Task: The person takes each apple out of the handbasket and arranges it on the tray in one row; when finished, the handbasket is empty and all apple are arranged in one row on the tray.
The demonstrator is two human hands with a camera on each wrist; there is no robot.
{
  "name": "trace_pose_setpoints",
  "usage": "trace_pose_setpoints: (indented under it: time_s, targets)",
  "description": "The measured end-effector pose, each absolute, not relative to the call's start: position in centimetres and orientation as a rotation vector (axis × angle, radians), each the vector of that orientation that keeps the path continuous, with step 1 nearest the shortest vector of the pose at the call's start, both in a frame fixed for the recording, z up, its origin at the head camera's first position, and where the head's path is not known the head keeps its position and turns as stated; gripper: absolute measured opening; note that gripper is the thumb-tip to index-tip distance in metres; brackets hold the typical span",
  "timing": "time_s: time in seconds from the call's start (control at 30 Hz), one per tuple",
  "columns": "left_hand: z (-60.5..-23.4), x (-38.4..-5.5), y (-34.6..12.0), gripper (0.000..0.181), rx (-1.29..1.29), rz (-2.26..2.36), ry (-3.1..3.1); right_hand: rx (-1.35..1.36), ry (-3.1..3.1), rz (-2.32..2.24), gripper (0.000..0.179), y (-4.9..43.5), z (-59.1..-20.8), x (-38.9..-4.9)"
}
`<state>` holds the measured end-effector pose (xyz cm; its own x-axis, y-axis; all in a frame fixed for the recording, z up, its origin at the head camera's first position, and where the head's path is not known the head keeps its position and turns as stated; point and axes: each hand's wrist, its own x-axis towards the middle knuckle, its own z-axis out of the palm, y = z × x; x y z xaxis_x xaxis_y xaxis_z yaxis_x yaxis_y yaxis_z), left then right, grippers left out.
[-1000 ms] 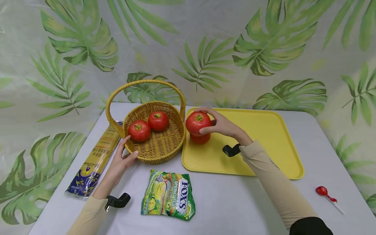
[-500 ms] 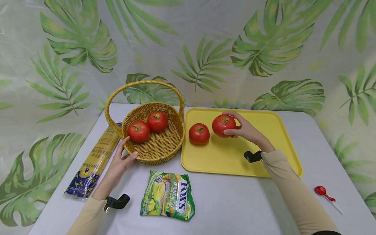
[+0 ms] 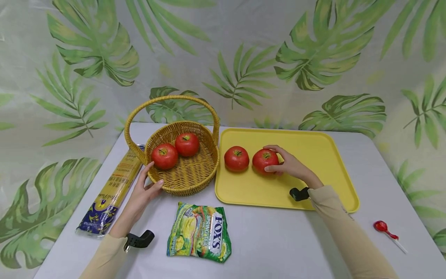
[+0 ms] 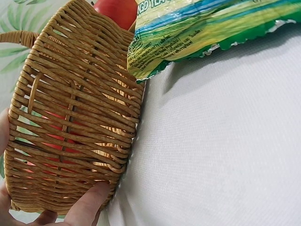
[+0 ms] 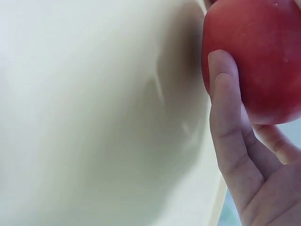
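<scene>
My right hand (image 3: 289,164) holds a red apple (image 3: 263,159) low at the yellow tray (image 3: 313,197), fingers and thumb round its sides. The right wrist view shows that apple (image 5: 258,56) against the tray surface; whether it fully rests there I cannot tell. Just left of it sits another apple (image 3: 236,158) on the tray. My left hand (image 3: 141,195) grips the near left side of the wicker basket (image 3: 188,190), as the left wrist view of the basket wall (image 4: 75,103) also shows. Inside lie two more apples, one at the left (image 3: 165,155) and one behind (image 3: 187,144).
A green candy bag (image 3: 200,232) lies in front of the basket. Left of the basket is a long spaghetti packet (image 3: 111,193), close by my left forearm. A red lollipop (image 3: 386,232) lies at the right of the white table (image 3: 278,240). The basket's tall handle (image 3: 170,97) arches upward.
My right hand has carried its apple rightward from above the other tray apple, then lowered it to the tray beside that one. The left hand and basket stay put.
</scene>
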<state>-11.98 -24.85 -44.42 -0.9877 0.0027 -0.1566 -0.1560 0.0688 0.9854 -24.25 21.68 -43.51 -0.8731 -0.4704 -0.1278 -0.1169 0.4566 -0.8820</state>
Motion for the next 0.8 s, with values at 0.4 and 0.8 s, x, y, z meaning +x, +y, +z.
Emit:
trace_pose_setpoints:
  time_s: [0.4,0.8]
  targets:
    - [-44.6,-11.9,-24.9,0.074,-0.147,2.073,2.207,-0.497,2.344,-1.35,0.073,21.2,-43.7,-24.3]
    - [-44.7,-12.0,-24.9,0.074,-0.143,2.079,2.201,-0.608,2.365,-1.264,0.078,21.1,-42.1,-23.9]
